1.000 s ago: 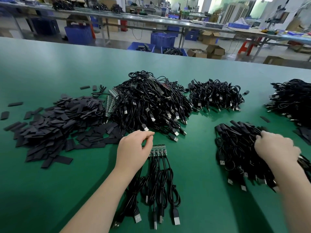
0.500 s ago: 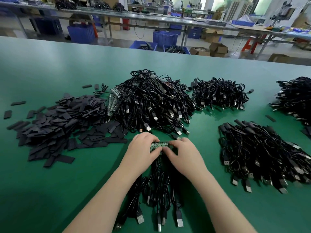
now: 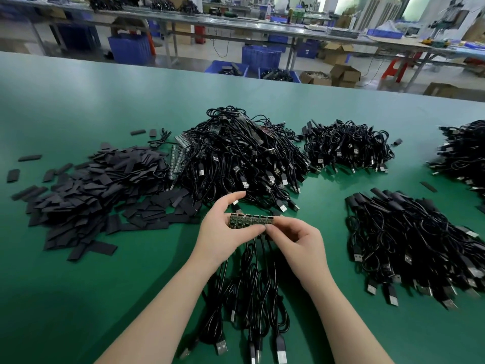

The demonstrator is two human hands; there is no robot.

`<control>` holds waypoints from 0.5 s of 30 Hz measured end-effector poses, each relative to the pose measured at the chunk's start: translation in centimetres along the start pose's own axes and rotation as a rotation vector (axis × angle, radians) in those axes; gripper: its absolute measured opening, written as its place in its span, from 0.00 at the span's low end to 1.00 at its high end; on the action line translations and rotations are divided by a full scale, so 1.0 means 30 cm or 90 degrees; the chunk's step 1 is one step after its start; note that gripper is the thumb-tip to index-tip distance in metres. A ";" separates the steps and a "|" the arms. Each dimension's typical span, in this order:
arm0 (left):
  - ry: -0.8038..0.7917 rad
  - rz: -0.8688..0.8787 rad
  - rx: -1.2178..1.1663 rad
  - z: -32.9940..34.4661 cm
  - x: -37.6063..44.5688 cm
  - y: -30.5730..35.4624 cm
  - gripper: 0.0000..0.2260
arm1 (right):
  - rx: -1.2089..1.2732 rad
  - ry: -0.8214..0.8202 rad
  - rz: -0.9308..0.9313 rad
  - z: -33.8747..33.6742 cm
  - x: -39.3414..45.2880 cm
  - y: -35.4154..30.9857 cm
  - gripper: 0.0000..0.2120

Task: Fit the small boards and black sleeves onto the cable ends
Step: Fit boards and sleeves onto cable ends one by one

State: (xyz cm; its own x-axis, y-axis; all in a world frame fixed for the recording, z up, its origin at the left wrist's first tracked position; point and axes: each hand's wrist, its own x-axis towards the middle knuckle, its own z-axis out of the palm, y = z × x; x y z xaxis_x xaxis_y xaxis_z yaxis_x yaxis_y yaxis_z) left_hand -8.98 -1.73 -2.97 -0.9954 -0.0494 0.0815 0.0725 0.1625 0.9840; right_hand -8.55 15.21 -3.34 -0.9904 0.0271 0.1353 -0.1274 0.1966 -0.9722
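Both hands hold a strip of small boards (image 3: 251, 221) up off the green table (image 3: 78, 106), just in front of the big cable pile (image 3: 241, 158). Left hand (image 3: 223, 232) pinches the strip's left end: thumb along the lower edge, fingers curled behind, index raised above it. Right hand (image 3: 301, 243) pinches the right end w/ thumb and fingertips, other fingers curled under. The strip spans between the two grips, its middle bare, roughly level. Black cables (image 3: 252, 292) hang from the strip's lower edge, passing down between the wrists to the table, plugs lying nearest the camera. Heap of black sleeves (image 3: 86, 193) lies to the left, well apart from the hands, touching the big pile's left side. Another cable bundle (image 3: 409, 240) sits right of the right hand; a smaller one (image 3: 346, 145) further back; one more (image 3: 464, 153) at far right edge.
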 end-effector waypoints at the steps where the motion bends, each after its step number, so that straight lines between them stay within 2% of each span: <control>1: 0.009 0.010 0.028 0.000 -0.001 0.001 0.28 | 0.003 0.001 0.001 0.006 -0.002 -0.003 0.11; 12: -0.005 0.028 0.041 0.012 -0.009 0.012 0.21 | 0.001 0.031 0.001 0.011 -0.001 -0.009 0.13; 15: -0.010 0.027 0.037 0.013 -0.010 0.010 0.20 | -0.005 0.032 0.004 0.014 -0.002 -0.008 0.16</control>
State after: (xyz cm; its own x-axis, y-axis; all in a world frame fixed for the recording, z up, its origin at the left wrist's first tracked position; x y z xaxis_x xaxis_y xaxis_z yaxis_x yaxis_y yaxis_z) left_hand -8.69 -1.28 -2.76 -0.9925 -0.0250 0.1200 0.1116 0.2204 0.9690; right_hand -8.48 14.74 -3.19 -0.9874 0.0770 0.1381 -0.1201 0.2036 -0.9717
